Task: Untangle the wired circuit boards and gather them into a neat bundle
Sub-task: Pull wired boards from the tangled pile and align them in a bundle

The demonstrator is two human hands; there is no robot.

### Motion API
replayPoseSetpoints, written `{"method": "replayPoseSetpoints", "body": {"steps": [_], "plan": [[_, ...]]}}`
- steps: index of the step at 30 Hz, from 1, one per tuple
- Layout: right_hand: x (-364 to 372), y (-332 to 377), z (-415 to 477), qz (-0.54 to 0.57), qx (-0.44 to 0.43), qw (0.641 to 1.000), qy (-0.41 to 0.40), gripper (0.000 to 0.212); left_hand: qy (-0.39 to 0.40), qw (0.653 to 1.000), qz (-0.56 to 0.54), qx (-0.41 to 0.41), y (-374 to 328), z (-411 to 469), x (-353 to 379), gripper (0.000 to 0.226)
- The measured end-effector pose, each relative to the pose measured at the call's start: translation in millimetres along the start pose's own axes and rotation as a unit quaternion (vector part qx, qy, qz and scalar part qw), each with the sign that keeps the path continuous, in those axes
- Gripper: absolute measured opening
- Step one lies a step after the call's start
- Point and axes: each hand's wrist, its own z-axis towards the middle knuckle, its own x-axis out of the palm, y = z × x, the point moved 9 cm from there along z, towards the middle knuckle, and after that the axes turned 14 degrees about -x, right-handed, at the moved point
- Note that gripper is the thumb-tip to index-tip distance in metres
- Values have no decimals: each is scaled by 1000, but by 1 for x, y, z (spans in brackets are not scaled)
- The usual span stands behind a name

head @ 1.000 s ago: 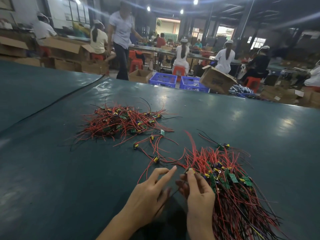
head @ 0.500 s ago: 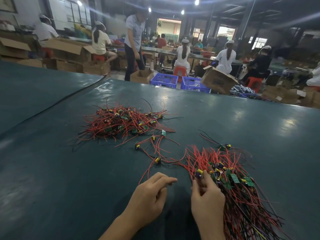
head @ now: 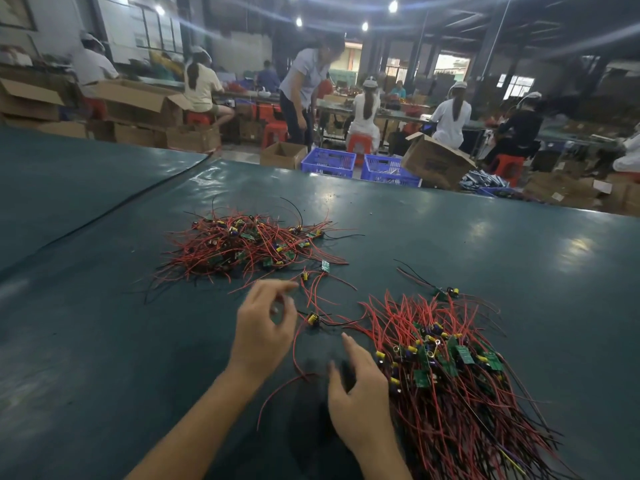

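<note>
A gathered bundle of red-wired green circuit boards lies at the right, its wires fanning toward me. A tangled pile of the same boards sits farther back at the left. Between them lie loose wired boards, one with a yellow capacitor and one small green board. My left hand hovers, blurred, just left of the yellow capacitor with fingers loosely curled and nothing in them. My right hand rests with spread fingers on the table at the bundle's left edge, holding nothing.
The work surface is a wide dark green table. One stray board lies behind the bundle. Beyond the far edge stand blue crates, cardboard boxes and several seated workers.
My left hand has moved forward from beside my right hand toward the loose boards. My right hand has let go of the bundle's boards and dropped back to its left edge.
</note>
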Motion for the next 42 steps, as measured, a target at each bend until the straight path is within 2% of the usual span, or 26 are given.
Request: {"method": "replayPoseSetpoints", "body": {"steps": [2, 5, 8, 11, 13, 16, 19, 22, 24, 28, 31, 34, 36, 42], "plan": [[-1, -10, 1, -3, 29, 1000, 3, 49, -23, 997, 54, -47, 18, 29, -6, 28], [-9, -19, 3, -9, 53, 998, -14, 49, -30, 974, 187, -127, 49, 72, -14, 49], [-8, -22, 5, -15, 50, 999, -11, 47, 10, 934, 291, -205, 80, 107, -18, 68], [-5, -23, 5, -18, 46, 999, -5, 46, 67, 905, 306, -289, 107, 122, -18, 78], [-5, -24, 5, -13, 47, 999, -6, 46, 104, 899, 300, -302, 117, 126, -14, 74], [-4, -24, 6, -13, 48, 999, -6, 46, 157, 885, 345, -269, 121, 130, 0, 58], [-3, -25, 6, -13, 48, 999, -7, 45, 129, 890, 360, -250, 119, 136, -2, 39], [-3, -26, 6, -11, 47, 999, -7, 45, 68, 908, 330, -250, 117, 136, -14, 29], [-3, -28, 6, -12, 46, 999, -7, 45, 55, 912, 316, -256, 116, 130, -19, 26], [-3, -29, 6, -11, 46, 999, -6, 45, 85, 902, 320, -277, 120, 99, -17, 21], [-3, -30, 6, -10, 45, 999, -8, 45, 91, 921, 281, -255, 116, 67, -10, 23], [-2, -29, 6, -8, 44, 999, -12, 44, 29, 963, 184, -194, 90, 44, -11, 18], [-3, -28, 6, 0, 41, 999, -17, 43, -7, 979, 96, -179, 70, 32, -14, 15], [-6, -22, 7, 19, 20, 999, -44, 40, -33, 967, -144, -206, 50, -6, -10, 18]]}}
